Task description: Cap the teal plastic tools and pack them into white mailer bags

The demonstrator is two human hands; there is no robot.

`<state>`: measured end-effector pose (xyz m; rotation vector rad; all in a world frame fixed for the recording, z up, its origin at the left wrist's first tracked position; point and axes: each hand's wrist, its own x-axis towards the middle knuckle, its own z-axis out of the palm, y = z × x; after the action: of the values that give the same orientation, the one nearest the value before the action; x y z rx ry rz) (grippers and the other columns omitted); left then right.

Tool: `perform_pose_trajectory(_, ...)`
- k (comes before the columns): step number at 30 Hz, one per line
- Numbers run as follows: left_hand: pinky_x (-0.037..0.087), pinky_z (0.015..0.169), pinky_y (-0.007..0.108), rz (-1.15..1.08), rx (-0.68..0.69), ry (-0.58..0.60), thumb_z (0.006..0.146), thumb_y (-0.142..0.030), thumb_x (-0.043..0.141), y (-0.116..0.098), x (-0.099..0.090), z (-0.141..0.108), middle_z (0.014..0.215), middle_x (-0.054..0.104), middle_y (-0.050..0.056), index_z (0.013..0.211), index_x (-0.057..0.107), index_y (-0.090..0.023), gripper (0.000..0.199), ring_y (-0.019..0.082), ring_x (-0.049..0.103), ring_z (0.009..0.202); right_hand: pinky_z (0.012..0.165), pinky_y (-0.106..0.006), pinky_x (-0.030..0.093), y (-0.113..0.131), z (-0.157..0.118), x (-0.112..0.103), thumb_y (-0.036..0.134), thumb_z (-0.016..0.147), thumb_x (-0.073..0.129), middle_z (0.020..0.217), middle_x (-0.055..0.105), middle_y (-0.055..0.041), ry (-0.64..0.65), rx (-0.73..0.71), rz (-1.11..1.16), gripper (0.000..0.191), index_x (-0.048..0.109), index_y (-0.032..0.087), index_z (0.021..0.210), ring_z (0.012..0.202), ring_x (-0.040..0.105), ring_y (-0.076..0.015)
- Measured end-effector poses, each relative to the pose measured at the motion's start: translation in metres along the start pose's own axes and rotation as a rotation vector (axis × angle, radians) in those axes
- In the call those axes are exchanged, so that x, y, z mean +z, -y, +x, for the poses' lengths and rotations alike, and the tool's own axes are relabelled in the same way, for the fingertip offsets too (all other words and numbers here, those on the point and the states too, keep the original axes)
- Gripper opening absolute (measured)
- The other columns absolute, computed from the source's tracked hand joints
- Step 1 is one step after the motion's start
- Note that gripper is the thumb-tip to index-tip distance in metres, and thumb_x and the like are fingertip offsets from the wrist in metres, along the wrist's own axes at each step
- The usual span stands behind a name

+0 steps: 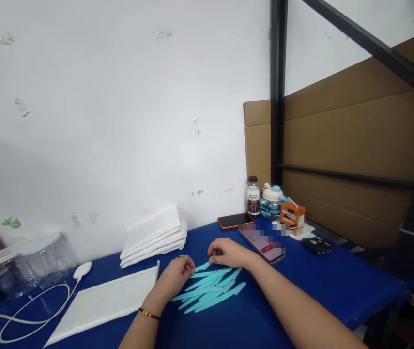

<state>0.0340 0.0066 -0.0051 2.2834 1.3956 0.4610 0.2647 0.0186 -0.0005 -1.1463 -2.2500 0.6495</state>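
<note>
Several slim teal eyebrow razors (207, 291) lie in a loose pile on the blue table, roughly side by side. At the pile's far edge, a single eyebrow razor (202, 267) spans the gap between my hands. My left hand (176, 276), with a ring and a dark bracelet, pinches its left end. My right hand (230, 252) reaches in from the right, its fingers curled and the tips closed on the other end. Left of my left hand lies a flat white padded mailer (108, 300).
A stack of white mailers (154, 237) sits against the wall. Clear plastic jars (43, 261) and a white cable (32, 320) are at left. Two phones (236, 221), a bottle (253, 198), a water jug (270, 206) and an orange box (292, 218) stand or lie at right.
</note>
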Motion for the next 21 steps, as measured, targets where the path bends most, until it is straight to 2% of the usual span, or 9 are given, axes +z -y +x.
perform_pose_trajectory(3,0.037,0.063,0.023,0.017,0.016,-0.055,0.078,-0.025,0.044,0.002,0.000,0.004,0.074,0.057,0.001,0.080,0.056,-0.018,0.014,0.014,0.052,0.070,0.053,-0.018,0.039,-0.002,0.006,0.009,0.033,0.074,0.058,0.071,0.066,-0.0016,0.076,0.041,0.069,0.024,0.070,0.017,0.086,0.060,0.056,-0.0111)
perform_pose_trajectory(5,0.037,0.064,0.023,0.067,0.026,-0.064,0.078,-0.024,0.045,0.004,-0.001,0.006,0.075,0.058,0.000,0.080,0.056,-0.018,0.013,0.013,0.053,0.071,0.051,-0.018,0.037,-0.007,0.009,0.010,0.030,0.075,0.056,0.067,0.067,-0.0012,0.080,0.060,0.080,0.022,0.070,0.015,0.082,0.057,0.054,-0.0103)
perform_pose_trajectory(11,0.036,0.066,0.023,0.258,-0.117,-0.119,0.078,-0.023,0.048,0.020,-0.010,0.007,0.082,0.062,0.001,0.085,0.058,-0.021,0.013,0.014,0.056,0.077,0.052,-0.018,0.038,-0.031,0.003,-0.013,0.026,0.073,0.057,0.063,0.066,-0.0018,0.031,0.174,0.016,0.019,0.072,0.014,0.077,0.056,0.055,-0.0108)
perform_pose_trajectory(15,0.038,0.077,0.025,0.251,-0.095,-0.195,0.076,-0.025,0.053,0.020,-0.011,0.007,0.099,0.060,0.003,0.097,0.058,-0.022,0.021,0.016,0.055,0.093,0.053,-0.019,0.038,-0.027,-0.005,-0.026,0.036,0.067,0.065,0.070,0.066,-0.0022,-0.013,0.153,-0.021,0.024,0.071,0.015,0.076,0.061,0.055,-0.0116)
perform_pose_trajectory(18,0.039,0.074,0.026,0.173,-0.025,-0.174,0.079,-0.033,0.049,0.008,-0.007,0.006,0.091,0.060,0.003,0.089,0.060,-0.021,0.020,0.017,0.055,0.085,0.050,-0.018,0.037,-0.016,-0.009,-0.030,0.045,0.060,0.070,0.066,0.063,0.0003,0.141,0.132,0.015,0.032,0.070,0.016,0.075,0.057,0.052,-0.0103)
perform_pose_trajectory(21,0.040,0.069,0.025,0.043,0.085,-0.097,0.082,-0.041,0.045,-0.008,-0.003,0.002,0.082,0.060,0.003,0.084,0.062,-0.019,0.027,0.015,0.054,0.076,0.047,-0.018,0.034,-0.008,-0.010,-0.031,0.043,0.053,0.074,0.059,0.059,0.0031,0.304,0.136,-0.009,0.032,0.069,0.017,0.070,0.052,0.049,-0.0088)
